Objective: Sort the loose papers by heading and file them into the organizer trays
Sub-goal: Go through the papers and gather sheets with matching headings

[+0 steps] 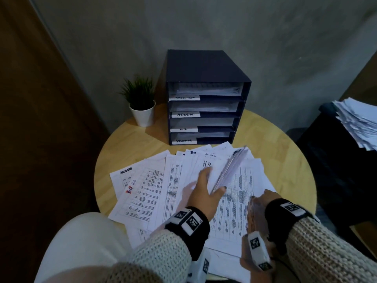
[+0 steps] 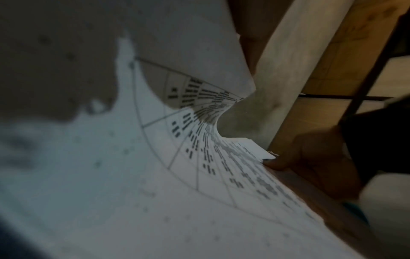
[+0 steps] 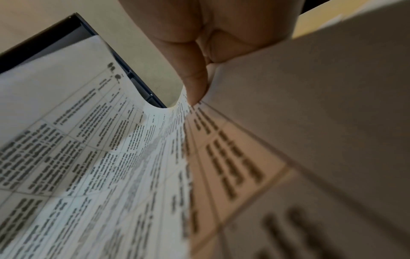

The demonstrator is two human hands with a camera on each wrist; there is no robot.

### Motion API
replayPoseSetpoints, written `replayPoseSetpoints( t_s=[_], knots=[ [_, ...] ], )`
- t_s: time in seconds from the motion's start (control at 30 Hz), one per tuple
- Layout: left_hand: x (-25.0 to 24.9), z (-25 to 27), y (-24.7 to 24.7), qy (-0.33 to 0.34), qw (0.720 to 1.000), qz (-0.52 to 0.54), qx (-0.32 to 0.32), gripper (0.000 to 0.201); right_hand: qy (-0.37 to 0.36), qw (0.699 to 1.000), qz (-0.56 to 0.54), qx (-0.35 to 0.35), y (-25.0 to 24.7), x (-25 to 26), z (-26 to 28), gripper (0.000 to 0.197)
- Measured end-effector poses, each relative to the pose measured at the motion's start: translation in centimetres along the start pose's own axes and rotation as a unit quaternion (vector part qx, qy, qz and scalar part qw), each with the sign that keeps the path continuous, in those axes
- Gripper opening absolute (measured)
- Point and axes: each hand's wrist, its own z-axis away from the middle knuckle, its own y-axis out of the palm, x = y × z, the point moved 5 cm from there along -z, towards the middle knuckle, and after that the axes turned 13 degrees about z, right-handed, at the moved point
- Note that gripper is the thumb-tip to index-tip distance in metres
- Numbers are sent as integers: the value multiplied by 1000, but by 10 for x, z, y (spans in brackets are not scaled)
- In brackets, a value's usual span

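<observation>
Loose printed sheets lie fanned over the round wooden table, with headings such as ADMIN and H.R. visible. My left hand grips a thin stack of papers tilted up on its edge, thumb on the near side, fingers over the H.R. sheet. My right hand pinches the edge of a lifted sheet; its fingers clamp that sheet. The dark blue organizer stands behind, its four labelled trays holding papers.
A small potted plant stands left of the organizer. A tall pile of papers rests on dark furniture off the table's right. My pale trouser leg is at the near left, and a grey wall lies behind.
</observation>
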Motion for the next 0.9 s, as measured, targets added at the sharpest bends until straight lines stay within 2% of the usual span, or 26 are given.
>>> replayPoseSetpoints(
  t_s=[0.03,0.07,0.13,0.2,0.27,0.37,0.43,0.5,0.63,0.7,0.73,0.8,0.83,0.9],
  knots=[
    [0,-2,-6,-14,999,30,-27,59,-1,1000,-5,-1,-1,0,2,60],
    [2,-5,-12,-38,997,33,-53,59,1,1000,-13,-1,-1,0,3,58],
    [11,-14,-22,-87,991,-58,-80,53,-5,1000,0,9,-1,0,4,60],
    [30,-24,-34,-140,975,-128,-112,69,-16,999,29,18,1,1,5,63],
    [46,-31,-42,-179,965,-128,-141,79,-3,1000,9,12,0,1,5,63],
    [46,-36,-44,-203,965,-116,-121,74,3,1000,-20,4,-3,2,10,58],
    [35,-36,-38,-190,974,-90,-83,66,6,1000,-19,13,-4,3,12,56],
    [23,-29,-30,-145,984,-77,-71,55,10,1000,-11,18,-4,4,12,55],
    [7,-5,-18,-20,992,-92,-87,36,22,998,-50,16,0,0,9,55],
    [4,4,-13,13,996,-33,-86,33,18,995,-96,38,5,0,9,55],
    [3,7,-12,17,996,0,-83,33,19,991,-125,35,6,-1,5,56],
    [5,5,-12,9,995,40,-91,32,25,992,-113,45,8,-1,4,54],
    [7,1,-14,0,994,43,-104,32,31,995,-85,41,7,-2,4,51],
    [12,-11,-24,-40,991,26,-126,31,42,994,-98,13,3,-4,4,49]
  ],
)
